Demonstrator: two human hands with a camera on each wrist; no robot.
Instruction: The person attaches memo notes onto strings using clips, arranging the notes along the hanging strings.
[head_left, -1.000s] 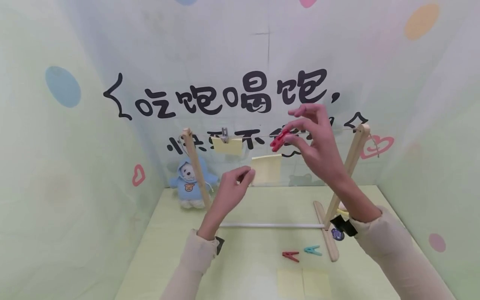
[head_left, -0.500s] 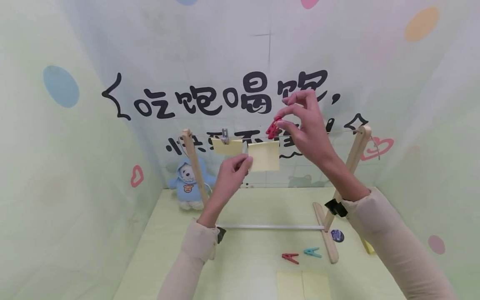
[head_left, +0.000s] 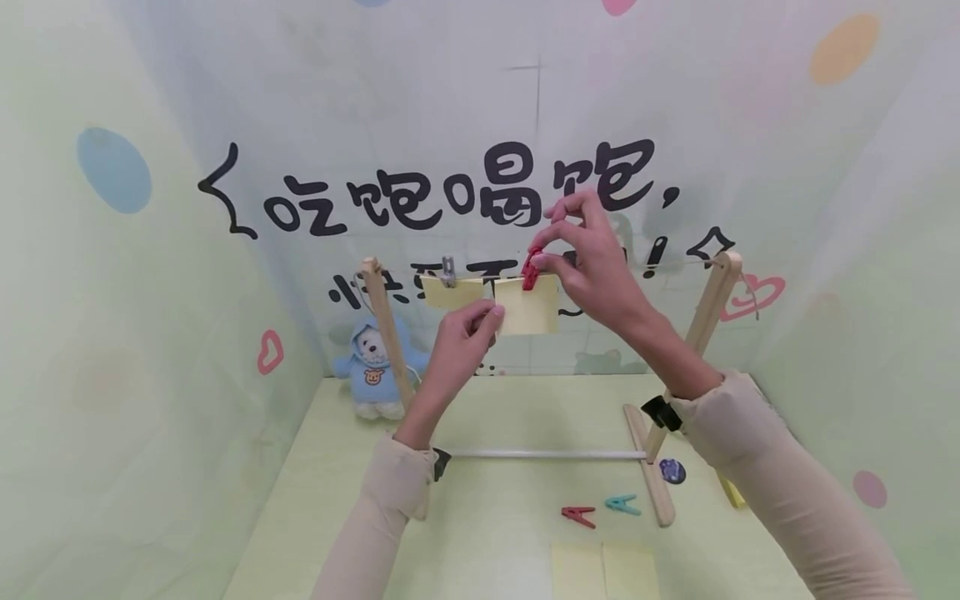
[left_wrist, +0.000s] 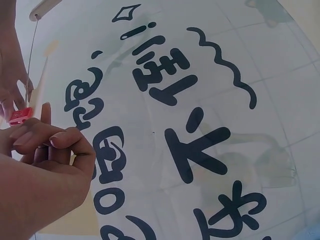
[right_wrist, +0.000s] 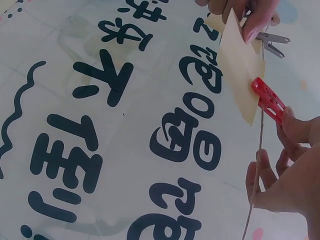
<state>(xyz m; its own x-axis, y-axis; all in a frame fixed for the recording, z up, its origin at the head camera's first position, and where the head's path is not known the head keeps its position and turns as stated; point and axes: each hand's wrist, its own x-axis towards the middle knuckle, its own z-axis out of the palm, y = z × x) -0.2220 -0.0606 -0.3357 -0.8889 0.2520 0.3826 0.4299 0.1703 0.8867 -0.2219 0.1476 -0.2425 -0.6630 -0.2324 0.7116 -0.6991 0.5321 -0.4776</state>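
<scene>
My left hand (head_left: 463, 342) pinches the left edge of a pale yellow paper square (head_left: 527, 312), held up against the string (right_wrist: 262, 130). At the paper's top edge, a red clothespin (head_left: 531, 268) is pinched between thumb and forefinger of my right hand (head_left: 592, 262). In the right wrist view its jaws overlap the paper's edge and the string. Left of it, a second yellow paper (head_left: 453, 293) hangs from the same string under a grey clothespin (head_left: 448, 271). Part of the held paper's left side is hidden behind my left fingers.
Wooden posts (head_left: 708, 308) carry the string, with a white rod (head_left: 540, 454) low between them. On the table lie a red clothespin (head_left: 578, 516), a teal clothespin (head_left: 622, 504) and two yellow papers (head_left: 628, 571). A blue-hooded plush bear (head_left: 375, 375) stands behind the left post.
My left hand has raised the paper up to the string. My right hand has brought the red clothespin left and down onto the paper's top edge.
</scene>
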